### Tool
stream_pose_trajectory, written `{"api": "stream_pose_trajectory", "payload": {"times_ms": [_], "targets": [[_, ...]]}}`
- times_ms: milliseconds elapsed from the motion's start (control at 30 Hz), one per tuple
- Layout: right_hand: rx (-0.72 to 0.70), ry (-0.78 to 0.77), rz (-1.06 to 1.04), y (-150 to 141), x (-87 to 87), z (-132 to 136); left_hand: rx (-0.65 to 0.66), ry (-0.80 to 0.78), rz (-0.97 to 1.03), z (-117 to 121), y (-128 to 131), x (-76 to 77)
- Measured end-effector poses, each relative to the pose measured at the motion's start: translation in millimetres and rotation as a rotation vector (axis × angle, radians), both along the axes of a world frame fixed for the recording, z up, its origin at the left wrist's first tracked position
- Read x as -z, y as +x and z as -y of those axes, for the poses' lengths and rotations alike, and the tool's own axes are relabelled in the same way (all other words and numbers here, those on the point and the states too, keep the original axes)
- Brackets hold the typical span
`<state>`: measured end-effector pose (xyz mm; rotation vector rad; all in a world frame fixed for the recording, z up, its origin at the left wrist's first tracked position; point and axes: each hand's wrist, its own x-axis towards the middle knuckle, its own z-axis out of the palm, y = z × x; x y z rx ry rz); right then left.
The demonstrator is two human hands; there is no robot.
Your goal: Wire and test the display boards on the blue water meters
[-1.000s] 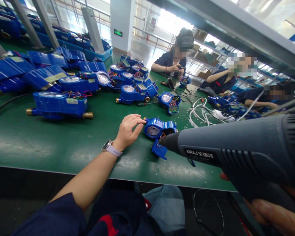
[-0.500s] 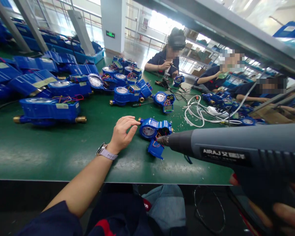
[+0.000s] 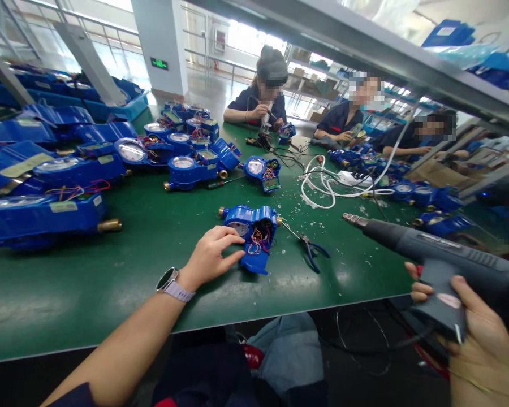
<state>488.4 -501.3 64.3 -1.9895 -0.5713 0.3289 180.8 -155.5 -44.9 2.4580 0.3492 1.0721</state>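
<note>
A blue water meter (image 3: pixel 258 217) lies on the green table before me, its cover flap hanging toward me and coloured wires bare in its compartment. My left hand (image 3: pixel 214 251) is at its left side, thumb and fingers apart, fingertips touching the dial edge and the flap. In my right hand (image 3: pixel 470 316) is a grey and black heat gun (image 3: pixel 436 249), gripped by its handle. Its metal nozzle points left, above the table and away from the meter. Blue-handled pliers (image 3: pixel 311 251) rest to the right of the meter.
Several blue meters (image 3: pixel 46 215) crowd the left and back of the table. Another open meter (image 3: pixel 261 172) sits behind mine, beside a screwdriver (image 3: pixel 224 182). White cables (image 3: pixel 318 189) and a power strip (image 3: pixel 354 180) lie at the back right. Co-workers (image 3: pixel 258 102) sit beyond.
The heat gun has drawn back to the right, away from the meter. My left hand has moved onto the meter, which is turned slightly. The pliers have come into fuller view.
</note>
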Motion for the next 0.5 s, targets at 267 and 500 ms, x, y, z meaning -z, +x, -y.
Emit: {"api": "stream_pose_trajectory", "payload": {"times_ms": [267,500], "targets": [[0.367,0.553,-0.589,38.2,52.9,-52.4,0.053,-0.053,-0.19,5.8,7.4,8.7],[0.609,0.41,-0.418,88.3,89.6,-84.6,0.057,-0.059,-0.195,8.3,17.0,16.7]]}}
